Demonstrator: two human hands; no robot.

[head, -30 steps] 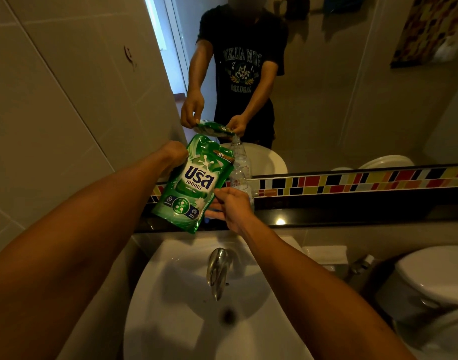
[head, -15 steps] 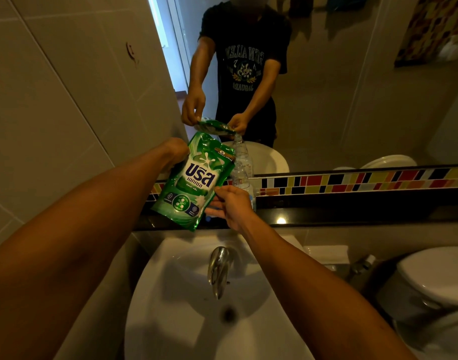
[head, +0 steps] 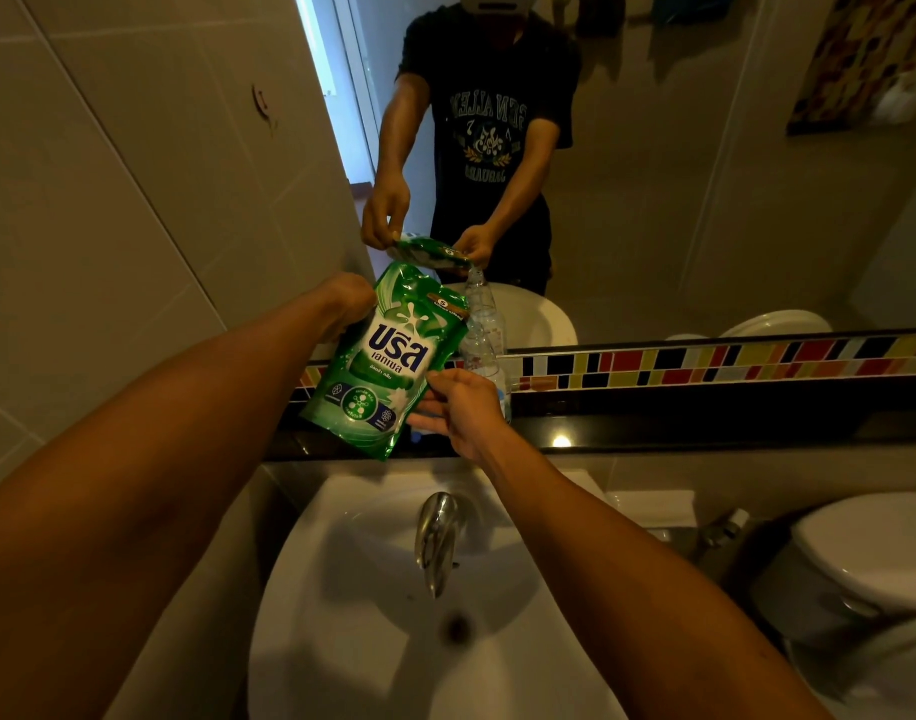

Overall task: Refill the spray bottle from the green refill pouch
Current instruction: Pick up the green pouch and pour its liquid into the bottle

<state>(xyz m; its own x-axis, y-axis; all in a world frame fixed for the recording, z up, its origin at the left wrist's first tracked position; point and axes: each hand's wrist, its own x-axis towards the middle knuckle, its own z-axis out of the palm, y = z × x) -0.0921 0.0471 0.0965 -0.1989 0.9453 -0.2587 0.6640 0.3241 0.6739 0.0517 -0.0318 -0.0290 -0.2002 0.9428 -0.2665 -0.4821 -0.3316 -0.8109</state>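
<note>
1. Over the left half of the frame, my left forearm reaches up toward the mirror, and my left hand [head: 347,302] grips the upper left corner of the green refill pouch [head: 388,358]; the fingers are behind the pouch, so I cannot see exactly how they curl.
2. Centre frame, I see the pouch held in the air above the dark tabletop [head: 653,431], tilted so its top leans to the right toward the bottle. Its printed front faces me.
3. Just right of the pouch, the clear spray bottle [head: 484,330] stands upright on the tabletop in front of the mirror [head: 705,200]. Its neck is right beside the pouch's upper right corner; I cannot tell whether they touch, or whether any liquid is running.
4. Below the bottle, my right hand [head: 463,407] is at the bottle's lower part, thumb at the pouch's right edge, fingers stretched leftward under the pouch. I cannot tell whether it grasps the bottle or only steadies it.
5. Lower centre, the white sink [head: 341,641] and its chrome tap [head: 437,537] lie beneath my arms.
6. Right of centre, a band of coloured tiles [head: 731,361] runs along the mirror's lower edge.
7. Lower right of the frame, a white toilet [head: 871,553] shows beside the sink.
</note>
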